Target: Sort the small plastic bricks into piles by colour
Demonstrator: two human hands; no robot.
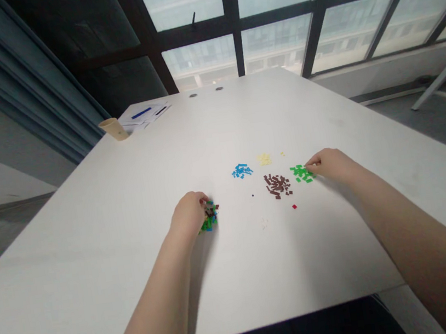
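My left hand (190, 213) rests at a mixed pile of small coloured pieces (209, 221), green, brown and blue among them. Its fingers curl down into the pile, and what they pinch, if anything, is hidden. My right hand (328, 164) is at the right edge of a green pile (302, 173), its fingertips pressed together over the pieces; I cannot make out what is between them. Left of the green pile lies a brown pile (278, 185). Farther back are a yellow pile (264, 159) and a blue pile (242, 171).
A single red piece (294, 206) lies in front of the brown pile, and a tiny dark piece (252, 195) to its left. At the far left stand a paper cup (115, 129) and papers with a blue pen (141, 113). The white table (238, 275) reaches toward the windows.
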